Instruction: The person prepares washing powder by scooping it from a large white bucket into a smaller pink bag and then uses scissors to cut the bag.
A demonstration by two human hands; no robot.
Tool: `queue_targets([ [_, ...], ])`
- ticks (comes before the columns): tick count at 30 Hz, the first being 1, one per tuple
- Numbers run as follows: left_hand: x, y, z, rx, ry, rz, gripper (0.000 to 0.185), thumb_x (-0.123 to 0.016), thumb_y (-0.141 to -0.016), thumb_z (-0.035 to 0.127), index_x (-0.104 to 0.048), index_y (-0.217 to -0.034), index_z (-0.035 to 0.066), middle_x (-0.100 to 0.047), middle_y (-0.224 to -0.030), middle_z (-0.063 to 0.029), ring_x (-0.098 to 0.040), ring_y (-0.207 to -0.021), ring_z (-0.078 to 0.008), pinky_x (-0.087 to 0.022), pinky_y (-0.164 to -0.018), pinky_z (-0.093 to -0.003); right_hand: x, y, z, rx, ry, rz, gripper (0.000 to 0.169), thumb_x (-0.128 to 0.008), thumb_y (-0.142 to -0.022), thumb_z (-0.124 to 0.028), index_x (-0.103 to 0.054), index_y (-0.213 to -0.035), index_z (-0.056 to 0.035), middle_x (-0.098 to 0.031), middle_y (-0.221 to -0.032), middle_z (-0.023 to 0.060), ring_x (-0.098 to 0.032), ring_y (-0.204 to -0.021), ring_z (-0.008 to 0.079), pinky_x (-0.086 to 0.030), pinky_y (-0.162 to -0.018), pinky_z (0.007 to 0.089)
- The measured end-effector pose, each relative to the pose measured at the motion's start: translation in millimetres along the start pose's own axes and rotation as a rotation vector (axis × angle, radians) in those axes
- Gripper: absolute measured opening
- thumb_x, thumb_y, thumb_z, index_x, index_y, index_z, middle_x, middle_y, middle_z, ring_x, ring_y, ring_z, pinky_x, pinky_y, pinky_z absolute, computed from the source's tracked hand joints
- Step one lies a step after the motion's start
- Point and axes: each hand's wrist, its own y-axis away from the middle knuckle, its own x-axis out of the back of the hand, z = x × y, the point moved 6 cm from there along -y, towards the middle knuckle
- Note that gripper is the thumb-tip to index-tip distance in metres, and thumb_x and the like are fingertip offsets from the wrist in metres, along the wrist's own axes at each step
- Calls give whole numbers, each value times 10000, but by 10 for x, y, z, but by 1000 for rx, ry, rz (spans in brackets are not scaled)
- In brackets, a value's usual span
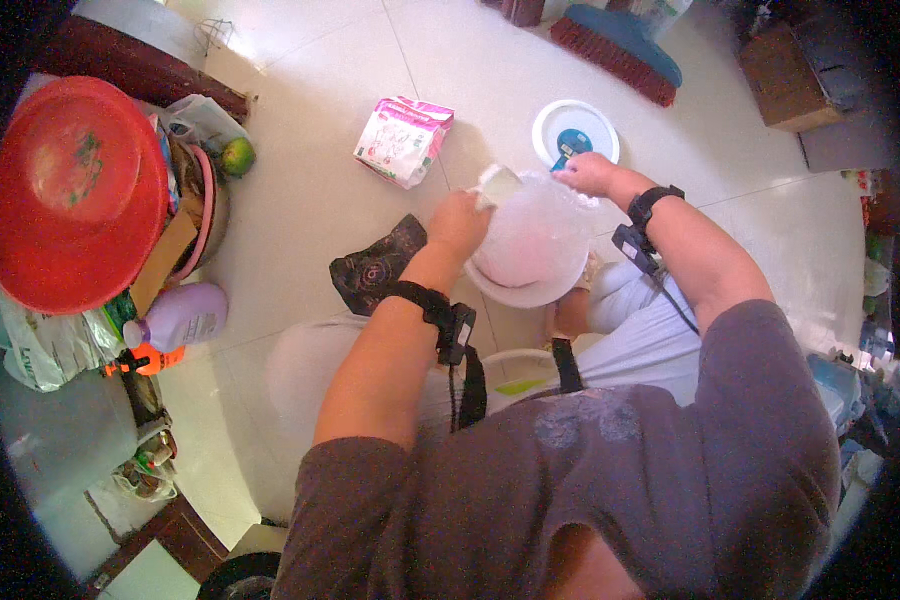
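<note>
A white round tub (487, 283) stands on the tiled floor before me, between my legs. Translucent plastic bag film (544, 217) covers its mouth, and something pinkish shows faintly through it. My left hand (461, 221) grips the bag's bunched, pale edge at the left side. At the upper right, my right hand (589, 174) is closed on the opposite edge of the film; its fingertips are partly hidden. Just beyond that hand lies a white round lid (609, 139) with a blue object (574, 140) on it. I cannot tell whether my fingers touch the blue object.
A pink-and-white packet (406, 141) stands ahead to the left. A black printed bag (379, 266) lies beside my left forearm. Further left are a red plastic basin (82, 187), a purple bottle (187, 316) and a green fruit (237, 156). A broom head (619, 52) and a cardboard box (787, 79) are at upper right.
</note>
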Motion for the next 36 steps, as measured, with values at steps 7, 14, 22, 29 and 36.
queue_targets([
  [7, -303, 610, 241, -23, -182, -397, 557, -712, -587, 359, -536, -1007, 38, -560, -982, -166, -532, -926, -306, -425, -786, -370, -416, 652, -390, 286, 363, -202, 261, -642, -639, -288, -626, -767, -61, -602, -683, 115, -580, -654, 262, -456, -600, 359],
  [14, -549, 937, 299, -115, -392, -464, 611, -728, -582, 213, -393, -1074, 77, -506, -991, -151, -537, -905, -320, -454, -724, -400, -949, 905, -376, 368, 388, -620, 251, -633, -631, -275, -640, -805, -95, -615, -760, 106, -577, -714, 266, -444, -655, 356],
  [22, -679, 924, 306, -318, -430, -421, 398, -569, -687, 57, -391, -1043, 64, -476, -997, -159, -542, -847, -334, -450, -676, -414, -1032, 897, -376, 361, 439, -553, 298, -652, -608, -306, -639, -831, -109, -615, -804, 102, -573, -750, 277, -444, -675, 357],
  [29, -399, 540, 244, -154, -444, -244, 290, -531, -733, 122, -451, -1010, 88, -555, -896, -136, -562, -816, -319, -461, -667, -407, -684, 753, -466, 306, 227, -301, 247, -648, -612, -238, -634, -817, -102, -612, -797, 111, -578, -761, 269, -451, -673, 345],
  [36, -389, 396, 131, -144, -596, -151, 129, -480, -750, 86, -572, -838, 106, -584, -848, -87, -583, -801, -259, -476, -653, -364, -607, 841, -489, 279, 252, -213, 245, -626, -610, -166, -613, -846, -100, -599, -825, 127, -568, -785, 293, -454, -699, 375],
])
